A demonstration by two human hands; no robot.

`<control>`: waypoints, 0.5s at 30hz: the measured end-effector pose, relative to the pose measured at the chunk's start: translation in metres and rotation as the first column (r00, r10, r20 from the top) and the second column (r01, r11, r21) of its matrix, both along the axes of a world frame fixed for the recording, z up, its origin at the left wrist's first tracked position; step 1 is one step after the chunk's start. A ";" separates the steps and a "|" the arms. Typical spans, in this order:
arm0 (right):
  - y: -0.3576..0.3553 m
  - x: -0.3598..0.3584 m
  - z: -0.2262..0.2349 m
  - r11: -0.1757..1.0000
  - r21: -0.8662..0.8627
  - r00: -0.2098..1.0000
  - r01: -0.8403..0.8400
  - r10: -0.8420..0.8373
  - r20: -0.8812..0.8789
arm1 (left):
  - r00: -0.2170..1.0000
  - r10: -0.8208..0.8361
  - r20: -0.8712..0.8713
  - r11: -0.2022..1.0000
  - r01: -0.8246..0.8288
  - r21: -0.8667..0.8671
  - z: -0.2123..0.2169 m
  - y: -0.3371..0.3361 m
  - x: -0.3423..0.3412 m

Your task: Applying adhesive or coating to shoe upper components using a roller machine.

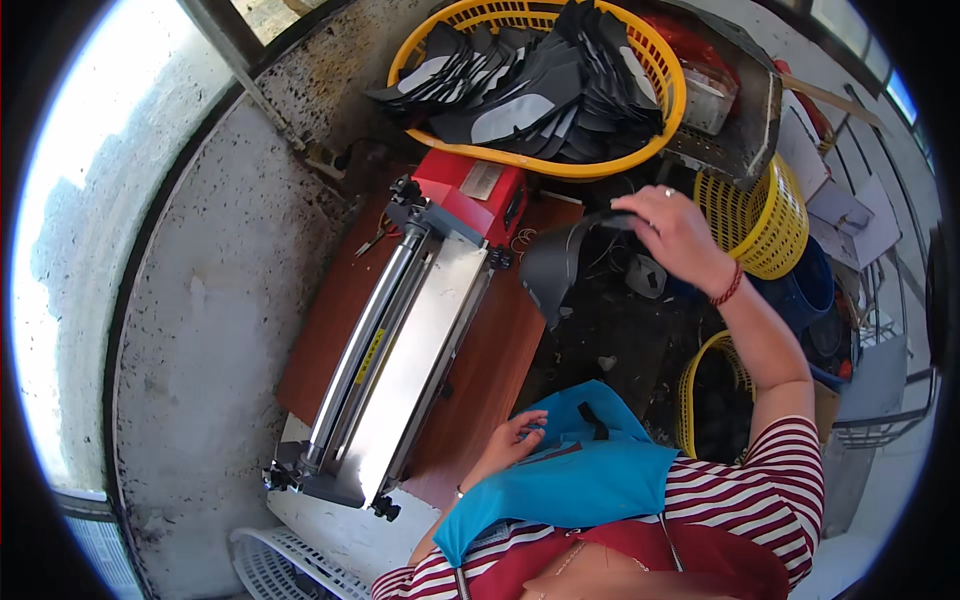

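My right hand (675, 228) is raised beyond my lap at the right, with thumb and fingers closed on the edge of a curved black sheet piece (551, 268). The piece hangs to the left of the hand, just past the right end of a metal roller machine. Near the machine's right side, my left hand (519, 437) rests at the edge of a blue apron (600, 470), its fingers loosely bent and apart, with nothing seen in them. The roller machine (405, 350) has long shiny rollers, a flat metal plate and a red housing (470, 187) at its far end.
A yellow basket (676, 90) heaped with black cut pieces (560, 95) stands at the far side. Further yellow baskets (788, 215) are at the right. Small pliers or scissors (374, 237) lie on the brown board (330, 290). A white basket (290, 560) sits at the near left.
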State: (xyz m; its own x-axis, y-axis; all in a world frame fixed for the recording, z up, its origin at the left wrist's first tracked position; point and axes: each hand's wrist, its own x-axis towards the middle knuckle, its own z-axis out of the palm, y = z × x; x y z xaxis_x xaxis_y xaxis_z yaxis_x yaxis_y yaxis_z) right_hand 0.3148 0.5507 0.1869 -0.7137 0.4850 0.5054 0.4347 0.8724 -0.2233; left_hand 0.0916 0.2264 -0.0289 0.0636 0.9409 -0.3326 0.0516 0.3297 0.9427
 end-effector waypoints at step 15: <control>0.308 -0.230 -0.007 0.974 -0.010 0.604 -0.228 0.149 0.783 | 0.851 0.518 0.081 0.854 -0.521 0.012 -0.033 0.116 0.037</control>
State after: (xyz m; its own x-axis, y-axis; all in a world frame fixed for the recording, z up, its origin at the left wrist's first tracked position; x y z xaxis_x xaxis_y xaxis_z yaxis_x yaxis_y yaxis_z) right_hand 0.0844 0.8589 0.1800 -0.9276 0.2783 -0.2493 0.2340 0.9528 0.1933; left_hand 0.1291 0.3422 -0.0623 -0.4149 0.8535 -0.3154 -0.1869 0.2593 0.9476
